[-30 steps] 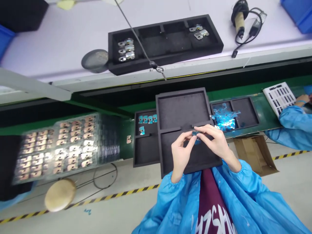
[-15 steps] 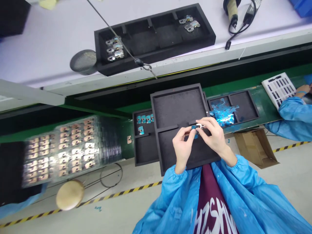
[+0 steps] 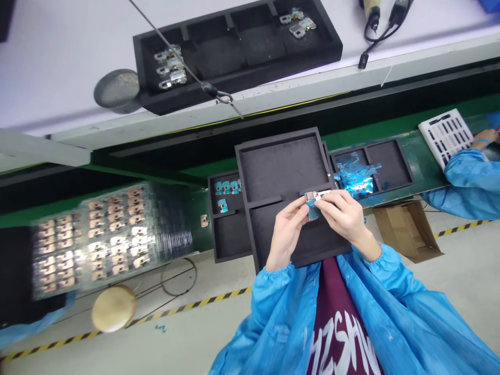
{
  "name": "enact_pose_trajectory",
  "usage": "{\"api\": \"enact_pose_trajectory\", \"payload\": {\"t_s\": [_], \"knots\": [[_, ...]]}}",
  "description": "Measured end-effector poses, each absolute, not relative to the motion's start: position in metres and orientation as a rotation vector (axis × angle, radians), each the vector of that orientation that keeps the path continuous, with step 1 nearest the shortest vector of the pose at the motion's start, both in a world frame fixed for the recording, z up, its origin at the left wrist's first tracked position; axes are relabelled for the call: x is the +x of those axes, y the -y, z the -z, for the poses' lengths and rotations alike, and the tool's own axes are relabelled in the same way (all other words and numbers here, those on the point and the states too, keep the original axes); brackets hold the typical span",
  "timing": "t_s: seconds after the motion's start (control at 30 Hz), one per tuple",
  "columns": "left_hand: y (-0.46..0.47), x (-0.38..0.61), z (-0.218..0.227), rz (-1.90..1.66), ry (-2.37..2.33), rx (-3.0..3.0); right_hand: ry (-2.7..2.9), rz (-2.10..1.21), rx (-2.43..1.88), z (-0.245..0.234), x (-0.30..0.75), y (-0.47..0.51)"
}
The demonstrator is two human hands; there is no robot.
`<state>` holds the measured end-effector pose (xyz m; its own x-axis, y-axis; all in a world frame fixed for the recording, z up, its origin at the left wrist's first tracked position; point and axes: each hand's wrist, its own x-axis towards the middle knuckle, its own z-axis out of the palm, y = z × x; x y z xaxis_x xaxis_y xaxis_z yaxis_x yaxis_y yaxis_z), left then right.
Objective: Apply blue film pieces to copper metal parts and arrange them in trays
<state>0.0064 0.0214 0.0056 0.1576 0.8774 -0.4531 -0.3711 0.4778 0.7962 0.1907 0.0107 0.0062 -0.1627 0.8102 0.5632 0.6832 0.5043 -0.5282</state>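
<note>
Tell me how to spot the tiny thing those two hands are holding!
Find the big black foam tray in the middle. Over it, the left hand and right hand pinch a small silver piece with blue film. The other blue pieces lie in the smaller tray to its left; only this one is in fingers.

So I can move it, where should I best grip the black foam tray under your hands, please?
Likely its raised left rim, pinched from the left: it stands bare, while left hand and right hand hold a small part over the near compartment.
</note>
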Motion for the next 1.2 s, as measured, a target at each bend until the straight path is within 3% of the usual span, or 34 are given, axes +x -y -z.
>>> {"api": "enact_pose_trajectory", "payload": {"t_s": [0.27,0.4,0.63,0.83,1.0,1.2], "knots": [[-0.034,0.001,0.004,-1.032,-1.106,0.471,2.0,-0.291,-1.132,-0.003,0.197,0.016],[-0.031,0.002,0.009,-1.163,-1.309,0.689,1.718,-0.413,-1.182,0.009,0.211,0.036],[-0.016,0.023,0.034,-0.738,-1.249,1.683,0.713,-0.81,-1.876,0.13,0.312,0.004],[0.003,0.023,0.054,-0.762,-1.404,1.993,0.582,-0.929,-2.051,0.221,0.369,-0.051],[0.011,0.017,0.056,-0.682,-1.418,2.067,0.701,-0.935,-2.129,0.244,0.381,-0.078],[0.008,0.024,0.058,-0.753,-1.47,2.059,0.986,-0.791,-2.205,0.236,0.386,-0.066]]}}
